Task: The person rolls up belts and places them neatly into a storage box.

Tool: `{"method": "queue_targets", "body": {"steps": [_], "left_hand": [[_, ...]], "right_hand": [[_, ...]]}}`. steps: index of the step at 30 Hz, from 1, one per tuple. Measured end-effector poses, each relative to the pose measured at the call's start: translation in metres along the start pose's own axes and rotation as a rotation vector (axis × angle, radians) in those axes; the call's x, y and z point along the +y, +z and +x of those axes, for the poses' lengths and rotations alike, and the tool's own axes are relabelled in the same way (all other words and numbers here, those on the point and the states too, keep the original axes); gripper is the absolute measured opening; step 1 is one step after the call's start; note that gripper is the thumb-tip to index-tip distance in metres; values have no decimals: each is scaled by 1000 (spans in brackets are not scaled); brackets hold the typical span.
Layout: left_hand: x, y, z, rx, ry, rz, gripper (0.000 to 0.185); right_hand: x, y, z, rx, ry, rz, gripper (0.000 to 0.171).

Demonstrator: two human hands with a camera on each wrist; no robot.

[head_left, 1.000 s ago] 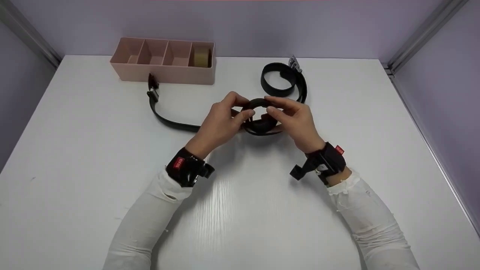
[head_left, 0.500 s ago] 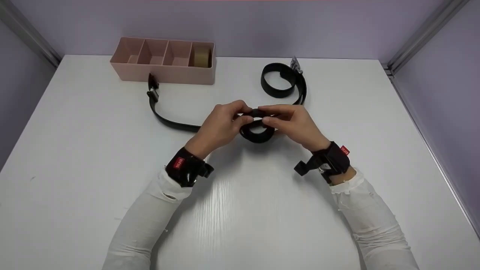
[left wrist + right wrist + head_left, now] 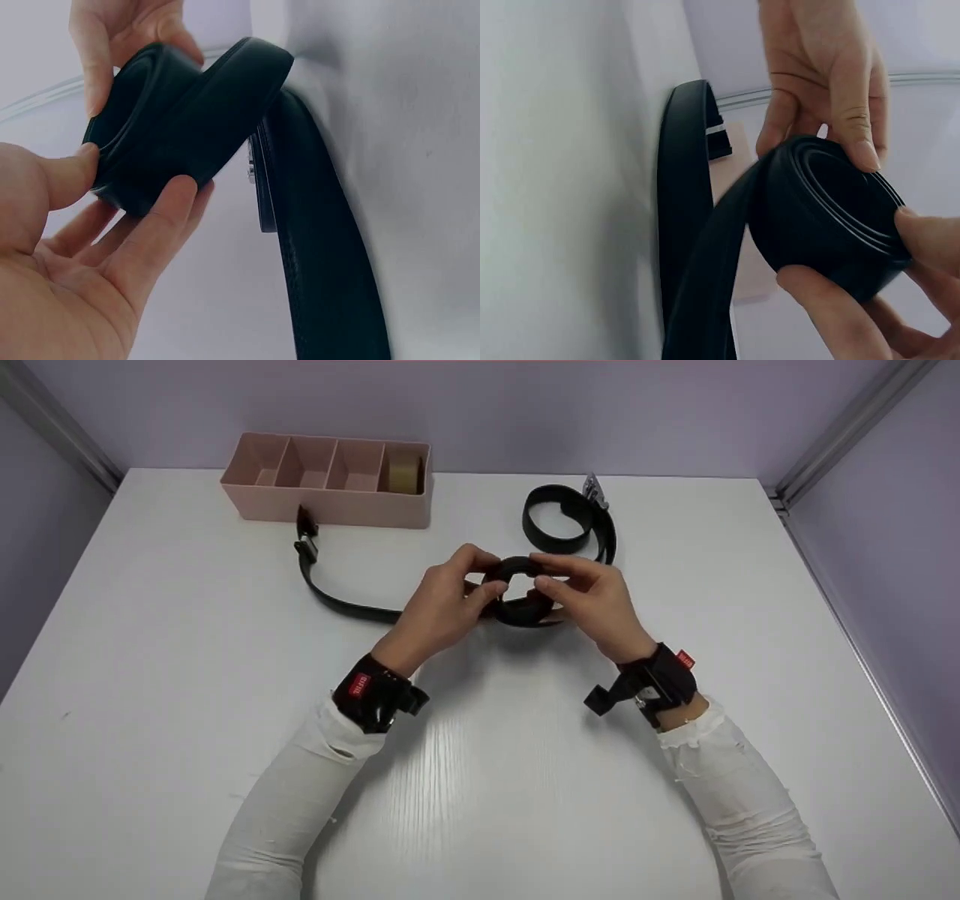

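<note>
Nearest, white sleeves [image 3: 292, 787] and black wrist cams [image 3: 375, 694]. Beyond them, L hand [image 3: 441, 600] and R hand [image 3: 601, 604] are both clamped on the rolled belt [image 3: 520, 613], thumbs by the coil's edge, fingers round its outside, prob. b/c a loose roll would spring apart. It's held up off the tabletop [image 3: 517, 795], likely for room to work all round. A strap w/ metal fitting [image 3: 352, 611] trails left; further back a looped strap [image 3: 556, 544] w/ silver buckle [image 3: 594, 491] lies right (can't tell if they join behind the hands). Farthest, pink tray [image 3: 337, 506], tape roll [image 3: 403, 474] in its rightmost compartment, prob. parked out of the way.
</note>
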State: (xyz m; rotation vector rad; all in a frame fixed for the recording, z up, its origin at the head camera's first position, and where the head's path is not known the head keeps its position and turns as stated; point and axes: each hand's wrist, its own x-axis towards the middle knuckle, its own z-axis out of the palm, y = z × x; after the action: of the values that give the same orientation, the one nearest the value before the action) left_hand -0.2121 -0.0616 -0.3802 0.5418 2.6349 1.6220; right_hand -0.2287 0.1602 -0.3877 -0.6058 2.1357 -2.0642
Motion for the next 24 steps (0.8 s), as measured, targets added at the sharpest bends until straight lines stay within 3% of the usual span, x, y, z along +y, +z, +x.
{"method": "queue_targets", "body": {"steps": [5,12,17,21,24], "left_hand": [[2,1,0,23,-5,-30,25],[2,3,0,37,41,13,21],[2,3,-2,-1,62,77,21],[1,5,-1,-21,52,101,23],[0,5,-1,-27,30,88,25]], "right_hand": [[1,-2,1,10,-10,41,37],[-1,-3,0,-18,8,-32,36],[-15,0,-4,-93,36,-141,35],[-28,4,-7,-124,50,-222,34],[-19,2,-5,-110,34,-201,34]]}}
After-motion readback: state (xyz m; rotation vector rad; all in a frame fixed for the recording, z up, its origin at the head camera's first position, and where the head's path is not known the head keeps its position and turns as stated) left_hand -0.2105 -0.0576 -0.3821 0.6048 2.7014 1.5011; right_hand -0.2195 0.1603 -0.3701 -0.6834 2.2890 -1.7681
